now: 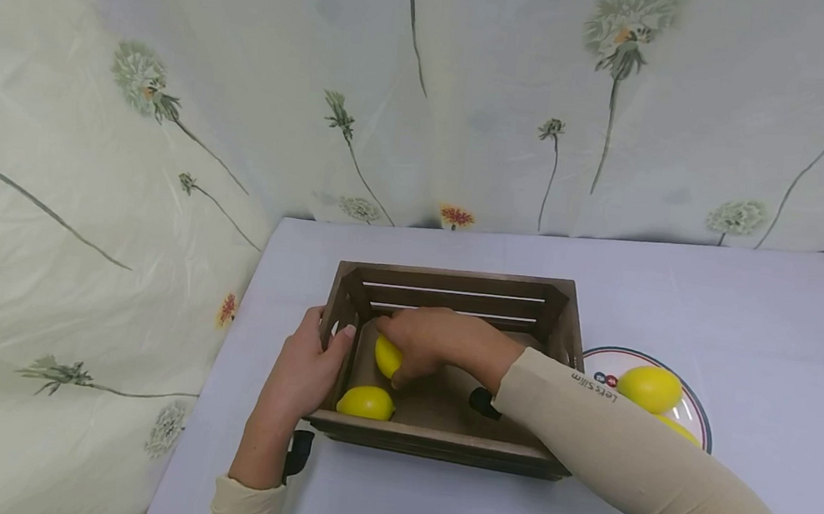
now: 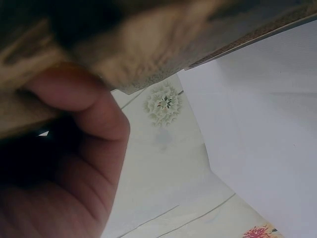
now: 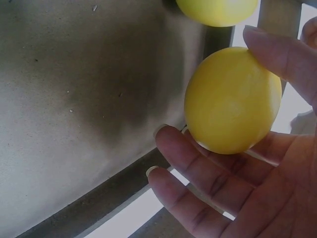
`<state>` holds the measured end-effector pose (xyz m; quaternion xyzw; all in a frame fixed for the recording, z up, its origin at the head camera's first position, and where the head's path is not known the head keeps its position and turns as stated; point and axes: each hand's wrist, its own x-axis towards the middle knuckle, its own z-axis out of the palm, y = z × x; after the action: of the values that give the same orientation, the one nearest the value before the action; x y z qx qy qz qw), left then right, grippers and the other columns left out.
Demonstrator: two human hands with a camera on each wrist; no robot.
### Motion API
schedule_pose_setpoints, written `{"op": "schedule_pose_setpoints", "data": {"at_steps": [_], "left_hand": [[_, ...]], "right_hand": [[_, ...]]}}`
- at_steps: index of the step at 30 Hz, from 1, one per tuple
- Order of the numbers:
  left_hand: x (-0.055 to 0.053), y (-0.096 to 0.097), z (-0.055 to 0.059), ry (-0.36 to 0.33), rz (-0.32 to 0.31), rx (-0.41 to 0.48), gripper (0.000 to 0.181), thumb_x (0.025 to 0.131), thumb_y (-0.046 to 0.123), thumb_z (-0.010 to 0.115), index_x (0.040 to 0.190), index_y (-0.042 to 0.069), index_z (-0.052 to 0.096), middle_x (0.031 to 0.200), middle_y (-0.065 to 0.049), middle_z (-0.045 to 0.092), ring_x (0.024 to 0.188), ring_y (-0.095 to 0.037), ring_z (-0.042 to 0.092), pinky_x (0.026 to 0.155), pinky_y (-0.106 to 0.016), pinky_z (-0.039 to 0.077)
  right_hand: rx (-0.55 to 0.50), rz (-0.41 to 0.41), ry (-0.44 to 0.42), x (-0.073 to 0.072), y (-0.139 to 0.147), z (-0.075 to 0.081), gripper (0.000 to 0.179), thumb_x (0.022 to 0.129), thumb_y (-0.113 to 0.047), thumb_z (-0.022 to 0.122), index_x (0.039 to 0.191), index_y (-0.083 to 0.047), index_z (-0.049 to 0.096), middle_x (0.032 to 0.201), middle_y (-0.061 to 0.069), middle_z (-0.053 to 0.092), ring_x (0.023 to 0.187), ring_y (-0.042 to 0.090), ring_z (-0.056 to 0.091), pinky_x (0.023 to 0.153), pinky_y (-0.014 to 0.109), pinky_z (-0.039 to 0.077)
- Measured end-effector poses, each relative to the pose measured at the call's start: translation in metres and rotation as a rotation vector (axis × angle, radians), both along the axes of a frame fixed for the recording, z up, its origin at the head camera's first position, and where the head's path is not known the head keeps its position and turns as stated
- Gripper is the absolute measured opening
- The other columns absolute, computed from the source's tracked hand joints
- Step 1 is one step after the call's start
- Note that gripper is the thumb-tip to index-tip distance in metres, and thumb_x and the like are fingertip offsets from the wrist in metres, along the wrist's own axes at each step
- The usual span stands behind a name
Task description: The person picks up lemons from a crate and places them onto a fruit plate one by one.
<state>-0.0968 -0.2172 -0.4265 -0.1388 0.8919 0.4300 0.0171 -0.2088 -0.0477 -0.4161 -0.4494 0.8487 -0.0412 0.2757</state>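
A brown slatted wooden crate [image 1: 441,442] stands on the table. My left hand [image 1: 303,373] grips its left side, thumb over the rim; in the left wrist view a bent finger [image 2: 101,116] presses against the wood. Inside the crate's left part, my right hand [image 1: 435,341] holds a yellow lemon [image 1: 387,357] between thumb and fingers. The right wrist view shows this lemon [image 3: 230,101] close to the crate's slatted side, with two fingers spread below it. A second lemon [image 1: 365,403] lies in the crate's front left corner.
Right of the crate is a white plate [image 1: 705,422] with a dark and red rim, partly under my right forearm. It bears a lemon [image 1: 649,388] and part of another yellow one [image 1: 680,429]. A white cloth covers the table [image 1: 787,347]. Flower-patterned curtains [image 1: 471,129] hang behind and at left.
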Motion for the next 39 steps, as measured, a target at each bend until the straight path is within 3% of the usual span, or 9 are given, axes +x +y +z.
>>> {"op": "schedule_pose_setpoints", "data": {"at_steps": [9, 19, 31, 39], "left_hand": [[0.000, 0.000, 0.001, -0.004, -0.005, -0.004, 0.056, 0.108, 0.039, 0.056, 0.151, 0.006, 0.044, 0.107, -0.015, 0.069, 0.092, -0.031, 0.067, 0.079, -0.049, 0.061], [0.000, 0.000, 0.003, -0.016, -0.001, 0.012, 0.055, 0.108, 0.038, 0.056, 0.151, 0.007, 0.044, 0.100, -0.013, 0.069, 0.085, -0.029, 0.065, 0.073, -0.043, 0.060], [-0.001, -0.001, -0.001, -0.026, 0.000, 0.043, 0.056, 0.108, 0.039, 0.055, 0.152, 0.008, 0.042, 0.117, -0.016, 0.070, 0.097, -0.030, 0.071, 0.080, -0.050, 0.062], [-0.001, 0.000, 0.001, -0.027, -0.002, 0.044, 0.056, 0.108, 0.039, 0.054, 0.152, 0.007, 0.042, 0.116, -0.017, 0.070, 0.099, -0.031, 0.072, 0.081, -0.050, 0.062]], "right_hand": [[-0.004, -0.005, -0.011, -0.001, 0.000, 0.000, 0.078, 0.081, -0.037, 0.090, 0.145, -0.010, 0.054, 0.103, 0.000, 0.063, 0.088, 0.018, 0.060, 0.084, 0.037, 0.056], [-0.068, 0.002, 0.016, -0.001, 0.000, 0.004, 0.070, 0.079, -0.037, 0.090, 0.136, -0.012, 0.058, 0.104, 0.000, 0.063, 0.090, 0.018, 0.059, 0.082, 0.035, 0.055], [-0.233, 0.009, 0.018, -0.003, 0.001, 0.007, 0.066, 0.080, -0.042, 0.088, 0.133, -0.014, 0.060, 0.101, -0.004, 0.062, 0.085, 0.014, 0.061, 0.074, 0.028, 0.054], [-0.285, 0.008, 0.008, -0.004, 0.002, 0.010, 0.066, 0.082, -0.045, 0.085, 0.135, -0.016, 0.058, 0.104, -0.003, 0.062, 0.087, 0.014, 0.060, 0.074, 0.029, 0.053]]}}
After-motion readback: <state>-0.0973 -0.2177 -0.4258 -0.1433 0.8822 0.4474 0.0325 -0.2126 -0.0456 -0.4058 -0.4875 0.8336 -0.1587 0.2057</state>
